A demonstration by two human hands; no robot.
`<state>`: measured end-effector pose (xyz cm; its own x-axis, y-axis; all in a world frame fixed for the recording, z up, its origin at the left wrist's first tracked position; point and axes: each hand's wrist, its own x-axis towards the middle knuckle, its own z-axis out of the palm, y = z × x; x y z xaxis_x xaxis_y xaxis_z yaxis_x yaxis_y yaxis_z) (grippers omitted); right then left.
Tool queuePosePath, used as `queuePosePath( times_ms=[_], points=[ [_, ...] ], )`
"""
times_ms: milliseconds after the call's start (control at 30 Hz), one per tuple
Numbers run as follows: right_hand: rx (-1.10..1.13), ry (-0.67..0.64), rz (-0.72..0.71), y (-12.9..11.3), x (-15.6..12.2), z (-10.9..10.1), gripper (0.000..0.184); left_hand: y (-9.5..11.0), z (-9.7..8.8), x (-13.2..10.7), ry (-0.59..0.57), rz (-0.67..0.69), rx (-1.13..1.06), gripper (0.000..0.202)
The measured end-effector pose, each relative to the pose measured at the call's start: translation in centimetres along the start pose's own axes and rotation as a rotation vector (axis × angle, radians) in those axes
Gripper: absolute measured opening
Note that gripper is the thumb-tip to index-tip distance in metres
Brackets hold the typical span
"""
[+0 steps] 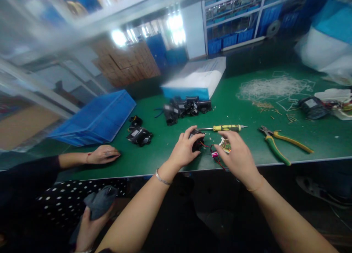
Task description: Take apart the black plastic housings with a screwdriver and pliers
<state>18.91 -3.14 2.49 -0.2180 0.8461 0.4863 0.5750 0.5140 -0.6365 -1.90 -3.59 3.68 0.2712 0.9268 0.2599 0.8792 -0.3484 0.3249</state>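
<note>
My left hand (183, 147) is curled around a small black housing (197, 143) near the front edge of the green table. To its right, my right hand (238, 154) has its thumb and fingers around a small circuit board (226, 145), which they partly cover. Thin red and black wires run between the housing and the board. Among these wires, just left of my right thumb, lies a pink cylindrical component (215, 155). A yellow and black screwdriver (227, 128) lies just beyond both hands.
Pliers (275, 143) lie at right, below white wires (275, 88) and brass-coloured pins (290, 118). Several black units (187, 106) sit before a white-blue box (192, 80). At left are a blue bin (96, 117), more black units (139, 135) and a co-worker's hands (103, 154), one holding something grey.
</note>
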Motion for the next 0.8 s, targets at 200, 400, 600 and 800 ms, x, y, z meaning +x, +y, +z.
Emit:
queuePosePath(
  times_ms=[200, 400, 600, 800],
  points=[
    [0.116, -0.295, 0.134, -2.0, 0.6, 4.3, 0.047, 0.9, -1.2, -0.3, 0.054, 0.038, 0.128, 0.076],
    [-0.086, -0.365, 0.162, -1.5, 0.7, 5.5, 0.023, 0.7, -1.1, -0.3, 0.002, 0.076, 0.221, 0.068],
    [-0.264, -0.426, 0.108, -1.8, -0.3, 5.5, 0.049, -0.2, 0.6, -0.1, -0.006, 0.007, 0.168, 0.065],
    [-0.284, -0.451, 0.005, -1.9, -0.5, 5.3, 0.051, -0.9, 1.4, -0.2, 0.024, -0.056, -0.03, 0.066]
  ],
)
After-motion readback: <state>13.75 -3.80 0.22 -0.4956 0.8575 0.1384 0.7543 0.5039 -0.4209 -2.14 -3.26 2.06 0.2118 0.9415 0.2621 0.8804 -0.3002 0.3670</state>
